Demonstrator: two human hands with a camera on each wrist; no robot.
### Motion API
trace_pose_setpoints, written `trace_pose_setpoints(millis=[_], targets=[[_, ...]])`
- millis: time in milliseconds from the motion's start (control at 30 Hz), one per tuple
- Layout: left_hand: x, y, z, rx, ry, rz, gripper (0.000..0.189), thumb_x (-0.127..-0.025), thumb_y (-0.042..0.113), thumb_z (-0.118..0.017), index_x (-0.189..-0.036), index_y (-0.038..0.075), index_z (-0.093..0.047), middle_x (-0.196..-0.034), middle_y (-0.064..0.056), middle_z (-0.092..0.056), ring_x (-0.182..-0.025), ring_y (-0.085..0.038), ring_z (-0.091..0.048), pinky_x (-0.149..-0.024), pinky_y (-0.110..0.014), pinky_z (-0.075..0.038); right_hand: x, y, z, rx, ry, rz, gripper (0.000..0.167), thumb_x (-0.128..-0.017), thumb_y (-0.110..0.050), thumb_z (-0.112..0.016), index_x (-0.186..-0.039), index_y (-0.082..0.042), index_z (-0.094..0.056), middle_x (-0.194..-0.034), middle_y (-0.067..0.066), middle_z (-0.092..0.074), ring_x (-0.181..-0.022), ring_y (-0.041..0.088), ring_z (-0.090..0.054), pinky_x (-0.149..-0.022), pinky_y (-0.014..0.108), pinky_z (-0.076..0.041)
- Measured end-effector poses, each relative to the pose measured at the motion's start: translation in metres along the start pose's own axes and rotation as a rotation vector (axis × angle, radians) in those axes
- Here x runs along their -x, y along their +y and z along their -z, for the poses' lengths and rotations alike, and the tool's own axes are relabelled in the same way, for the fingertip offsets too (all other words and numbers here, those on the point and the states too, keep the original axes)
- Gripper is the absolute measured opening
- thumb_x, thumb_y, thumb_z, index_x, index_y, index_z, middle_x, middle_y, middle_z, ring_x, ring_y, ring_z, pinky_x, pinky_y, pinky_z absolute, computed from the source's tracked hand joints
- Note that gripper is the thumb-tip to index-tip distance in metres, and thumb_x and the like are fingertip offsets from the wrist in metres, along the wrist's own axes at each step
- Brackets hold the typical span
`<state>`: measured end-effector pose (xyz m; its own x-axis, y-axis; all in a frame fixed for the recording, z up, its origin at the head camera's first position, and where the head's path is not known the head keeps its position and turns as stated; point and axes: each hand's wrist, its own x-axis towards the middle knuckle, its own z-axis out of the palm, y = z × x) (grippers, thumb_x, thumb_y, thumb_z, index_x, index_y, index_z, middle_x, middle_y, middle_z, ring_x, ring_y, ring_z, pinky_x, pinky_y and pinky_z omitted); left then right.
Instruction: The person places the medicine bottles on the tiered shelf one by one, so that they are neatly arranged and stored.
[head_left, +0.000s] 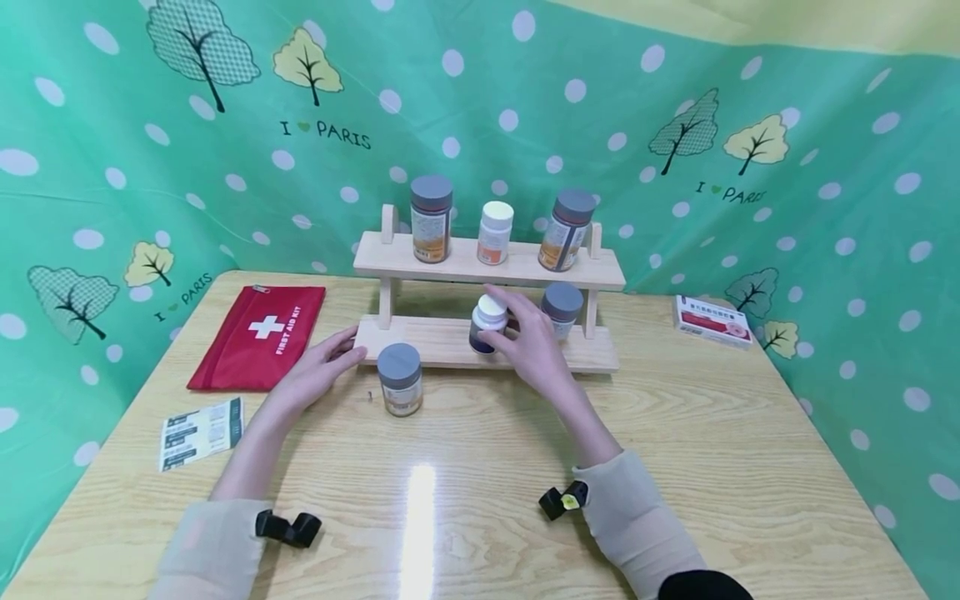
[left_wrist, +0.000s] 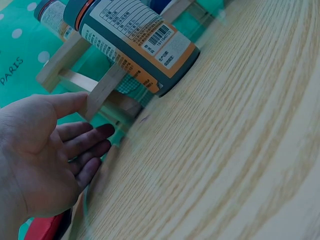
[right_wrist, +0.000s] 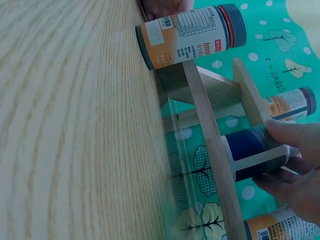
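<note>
My right hand [head_left: 531, 340] pinches a dark blue pill bottle [right_wrist: 250, 150] with a white cap [head_left: 492, 307], thumb on one side and fingers on the other. The bottle stands over the lower board of a two-tier wooden shelf [head_left: 442, 333]. My left hand [head_left: 318, 371] is at the left end of that board, its thumb touching the end and its other fingers loosely bent below, as the left wrist view shows. On the table before the shelf stands a grey-capped supplement bottle [head_left: 401, 380]. Another grey-capped bottle [head_left: 562, 305] is right of my right hand, partly hidden.
The upper board carries two tall grey-capped bottles [head_left: 431, 220] and a small white bottle [head_left: 495, 234] between them. A red first aid kit pouch [head_left: 258, 337] and a printed packet [head_left: 201, 433] lie at the left. A medicine box [head_left: 712, 321] lies at the right back.
</note>
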<state>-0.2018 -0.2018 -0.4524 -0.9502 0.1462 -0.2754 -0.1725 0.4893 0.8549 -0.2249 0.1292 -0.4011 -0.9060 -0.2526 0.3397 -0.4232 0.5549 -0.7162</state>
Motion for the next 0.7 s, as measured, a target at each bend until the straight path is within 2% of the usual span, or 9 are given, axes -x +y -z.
trace_pose_setpoints(millis=[300,567,700], targets=[[0.001,-0.001,0.001,0.01,-0.002,-0.001,0.084,-0.101,0.057,-0.054,-0.167,0.022,-0.015,-0.167,-0.021,-0.031,-0.156,-0.045,-0.024,-0.124,-0.066,-0.027,-0.001,-0.002,0.001,-0.03,0.032,0.008,0.066,-0.088,-0.016,-0.083,-0.148,-0.018,-0.056,-0.139,0.01,-0.062,-0.124,0.025,-0.065,-0.102,0.035,-0.058],[0.001,-0.003,0.0,0.015,-0.01,-0.003,0.083,-0.102,0.056,-0.054,-0.167,0.022,-0.015,-0.167,-0.022,-0.03,-0.155,-0.045,-0.025,-0.123,-0.066,-0.028,0.003,-0.007,0.005,-0.03,0.149,0.149,0.062,-0.086,-0.02,-0.085,-0.143,-0.022,-0.06,-0.143,0.002,-0.062,-0.136,0.019,-0.057,-0.115,0.043,-0.047],[0.001,-0.003,0.0,0.008,-0.004,-0.006,0.082,-0.102,0.055,-0.054,-0.167,0.022,-0.015,-0.167,-0.022,-0.03,-0.155,-0.045,-0.026,-0.122,-0.066,-0.029,0.004,-0.012,0.006,-0.072,0.175,0.243,0.061,-0.086,-0.018,-0.085,-0.142,-0.021,-0.062,-0.145,0.005,-0.062,-0.141,0.02,-0.054,-0.12,0.043,-0.042]])
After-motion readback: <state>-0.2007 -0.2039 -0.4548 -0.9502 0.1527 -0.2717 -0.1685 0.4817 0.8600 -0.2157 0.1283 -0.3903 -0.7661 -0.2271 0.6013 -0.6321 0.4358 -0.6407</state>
